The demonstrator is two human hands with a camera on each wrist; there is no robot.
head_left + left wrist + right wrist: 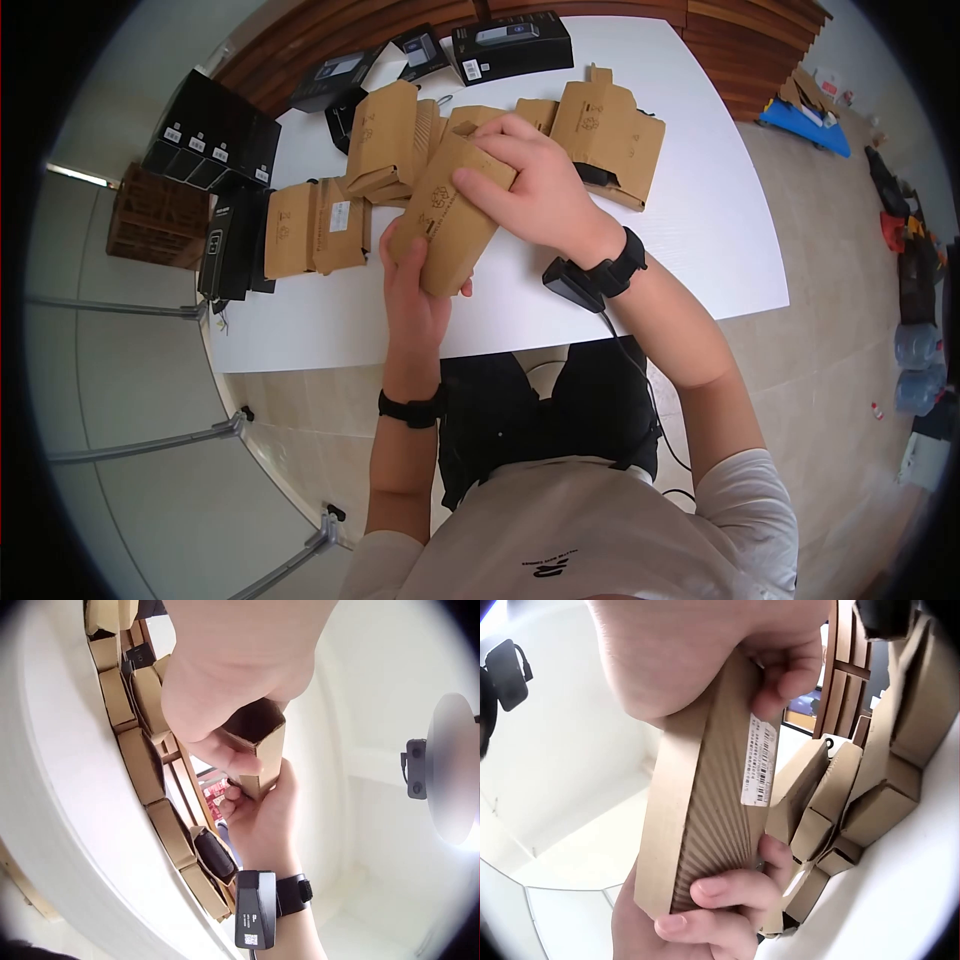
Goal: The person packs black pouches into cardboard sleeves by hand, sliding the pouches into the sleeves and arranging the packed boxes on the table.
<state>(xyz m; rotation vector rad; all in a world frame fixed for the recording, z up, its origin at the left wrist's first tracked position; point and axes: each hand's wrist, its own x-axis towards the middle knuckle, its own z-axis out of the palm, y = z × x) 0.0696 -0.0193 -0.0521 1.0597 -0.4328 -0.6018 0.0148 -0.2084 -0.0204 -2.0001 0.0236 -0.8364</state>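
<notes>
Both hands hold a long brown cardboard box (447, 222) above the table. At its lower end, the left hand (415, 305) grips it, thumb on the printed face. The right hand (540, 185) holds the upper end, with its thumb across the face. The left wrist view shows a dark opening at the end of the box (271, 759), between the left hand (236, 664) and the right hand (262, 825). In the right wrist view, a striped side and white label (757, 761) face the camera; left fingers (739, 896) curl round the lower end.
Several brown boxes (290, 230) stand along the white table (700, 260), some with flaps up. Black boxes (512, 47) stand at the back, and more black boxes (215, 130) are stacked at the left. A cable runs from a small black device (573, 285) by the right wrist.
</notes>
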